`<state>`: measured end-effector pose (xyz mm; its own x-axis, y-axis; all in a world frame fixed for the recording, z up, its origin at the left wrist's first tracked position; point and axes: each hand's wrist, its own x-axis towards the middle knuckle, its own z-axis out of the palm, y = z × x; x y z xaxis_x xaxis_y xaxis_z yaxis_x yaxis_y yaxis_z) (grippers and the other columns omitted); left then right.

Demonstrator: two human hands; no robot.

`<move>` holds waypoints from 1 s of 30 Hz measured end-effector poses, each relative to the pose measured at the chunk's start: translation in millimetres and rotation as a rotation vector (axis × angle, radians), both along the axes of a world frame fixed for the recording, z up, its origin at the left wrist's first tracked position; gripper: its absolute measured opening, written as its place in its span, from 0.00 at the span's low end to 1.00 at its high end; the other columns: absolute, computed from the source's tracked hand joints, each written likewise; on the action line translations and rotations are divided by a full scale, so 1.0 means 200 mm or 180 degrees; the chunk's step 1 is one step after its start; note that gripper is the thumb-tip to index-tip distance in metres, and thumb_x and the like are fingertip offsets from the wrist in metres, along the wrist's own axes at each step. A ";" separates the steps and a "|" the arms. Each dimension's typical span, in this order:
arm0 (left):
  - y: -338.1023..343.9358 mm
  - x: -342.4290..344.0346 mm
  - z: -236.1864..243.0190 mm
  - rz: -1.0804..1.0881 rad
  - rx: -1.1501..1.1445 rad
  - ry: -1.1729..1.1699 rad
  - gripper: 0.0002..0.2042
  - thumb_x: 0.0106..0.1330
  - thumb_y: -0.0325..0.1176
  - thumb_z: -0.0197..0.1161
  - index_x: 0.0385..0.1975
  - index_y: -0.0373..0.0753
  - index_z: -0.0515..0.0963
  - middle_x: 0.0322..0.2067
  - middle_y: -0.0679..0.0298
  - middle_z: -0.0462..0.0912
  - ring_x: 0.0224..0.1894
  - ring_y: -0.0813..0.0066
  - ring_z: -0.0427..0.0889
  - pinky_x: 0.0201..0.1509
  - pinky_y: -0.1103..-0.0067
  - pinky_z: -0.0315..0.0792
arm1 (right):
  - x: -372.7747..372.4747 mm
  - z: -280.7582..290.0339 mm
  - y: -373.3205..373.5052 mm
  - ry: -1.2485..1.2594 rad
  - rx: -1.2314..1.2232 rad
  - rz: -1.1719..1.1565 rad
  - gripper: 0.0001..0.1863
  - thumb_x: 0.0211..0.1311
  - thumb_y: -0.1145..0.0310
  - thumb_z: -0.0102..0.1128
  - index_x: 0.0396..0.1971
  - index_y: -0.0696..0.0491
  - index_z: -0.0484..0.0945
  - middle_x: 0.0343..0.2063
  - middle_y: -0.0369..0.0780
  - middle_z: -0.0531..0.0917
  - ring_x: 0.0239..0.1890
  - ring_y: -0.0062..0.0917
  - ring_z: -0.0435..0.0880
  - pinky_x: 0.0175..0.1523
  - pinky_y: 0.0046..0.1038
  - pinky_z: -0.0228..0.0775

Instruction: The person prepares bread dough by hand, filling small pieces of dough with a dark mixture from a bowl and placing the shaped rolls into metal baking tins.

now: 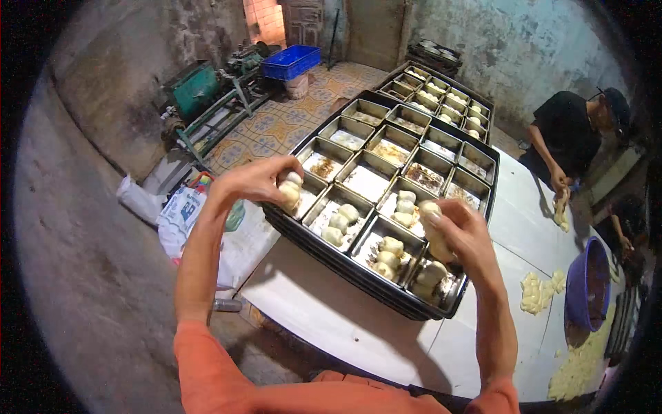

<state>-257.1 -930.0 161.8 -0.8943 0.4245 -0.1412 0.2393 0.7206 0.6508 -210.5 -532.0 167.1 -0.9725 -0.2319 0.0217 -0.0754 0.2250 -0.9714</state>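
Note:
My left hand is closed round a few pale dough balls over a pan at the left edge of the block of metal loaf pans. At the right front of the block, my right hand grips more dough pieces just above a pan. Beneath that hand a pan contains dough balls, partly in shadow. Short rows of dough balls lie in neighbouring pans, one row at front left and another at front middle. Pans farther back hold no dough and have brown-stained bottoms.
Another block of filled pans stands behind. On the white table at right are flattened dough and a purple basin. A co-worker handles dough there. Beyond the left side are a green machine, blue crate and plastic bags.

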 end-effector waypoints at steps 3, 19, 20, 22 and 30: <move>0.00 -0.14 -0.13 -0.0435 -0.0710 -0.0126 0.25 0.47 0.36 0.70 0.49 0.42 0.76 0.45 0.59 0.82 0.47 0.64 0.81 0.49 0.71 0.74 | -0.27 -0.02 -0.27 0.0522 0.0779 -0.0041 0.22 0.61 0.55 0.66 0.41 0.61 0.81 0.29 0.41 0.86 0.32 0.21 0.83 0.39 0.25 0.75; -0.16 -0.19 -0.10 -0.0057 -0.0196 0.0565 0.17 0.58 0.35 0.63 0.46 0.36 0.80 0.41 0.53 0.85 0.44 0.63 0.84 0.48 0.70 0.76 | -0.76 -0.30 -0.70 0.1669 0.3767 -0.0451 0.13 0.56 0.65 0.59 0.26 0.61 0.82 0.24 0.55 0.83 0.31 0.50 0.86 0.37 0.46 0.78; -0.13 -0.21 -0.12 -0.0096 -0.0231 0.0294 0.16 0.58 0.35 0.64 0.45 0.37 0.81 0.42 0.54 0.85 0.44 0.62 0.84 0.48 0.69 0.76 | -0.78 -0.30 -0.66 0.1631 0.3884 -0.0381 0.12 0.56 0.64 0.59 0.28 0.59 0.83 0.24 0.54 0.84 0.31 0.50 0.86 0.37 0.46 0.78; -0.12 -0.19 -0.17 -0.0406 -0.0413 0.0657 0.15 0.57 0.36 0.66 0.44 0.37 0.82 0.42 0.55 0.85 0.45 0.60 0.84 0.48 0.68 0.76 | -0.84 -0.35 -0.62 0.1663 0.3936 -0.0081 0.09 0.57 0.63 0.59 0.30 0.51 0.85 0.25 0.51 0.84 0.31 0.47 0.86 0.37 0.46 0.78; -0.03 -0.05 -0.15 -0.0438 -0.1192 0.1349 0.13 0.58 0.35 0.66 0.43 0.41 0.82 0.40 0.57 0.85 0.43 0.54 0.83 0.48 0.65 0.75 | -0.79 -0.30 -0.46 0.1769 0.3133 0.0291 0.11 0.62 0.62 0.58 0.37 0.51 0.85 0.28 0.50 0.85 0.31 0.46 0.85 0.37 0.44 0.77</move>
